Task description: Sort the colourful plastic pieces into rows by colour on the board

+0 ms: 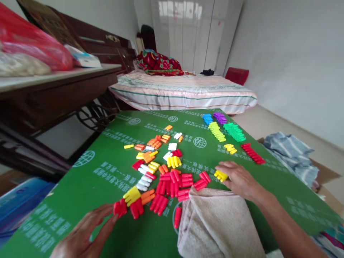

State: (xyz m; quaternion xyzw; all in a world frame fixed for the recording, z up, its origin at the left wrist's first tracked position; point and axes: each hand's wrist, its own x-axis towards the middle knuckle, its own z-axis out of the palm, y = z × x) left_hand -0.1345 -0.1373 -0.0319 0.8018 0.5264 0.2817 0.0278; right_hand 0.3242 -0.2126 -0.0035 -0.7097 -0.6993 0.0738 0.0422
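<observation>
At the lower left, my left hand (87, 229) pinches a small red plastic piece (120, 208) made of rounded rods side by side. A yellow piece (132, 195) and another red one lie just beyond its fingertips. On the right, my right hand (240, 178) is closed on a yellow plastic piece (220, 175), with its fingertips close to the board. Between the hands spreads a loose pile of red pieces (169, 183), with white, orange and yellow ones behind. A folded beige cloth (215, 222) lies in front of my right forearm.
On the green board (107, 229), sorted rows stand at the far right: blue (207, 119), purple (219, 118), lime (216, 132), green (234, 132) and red (253, 153), plus a few yellow pieces (230, 148). Beyond are a bed (185, 91) and, left, a dark table (61, 82).
</observation>
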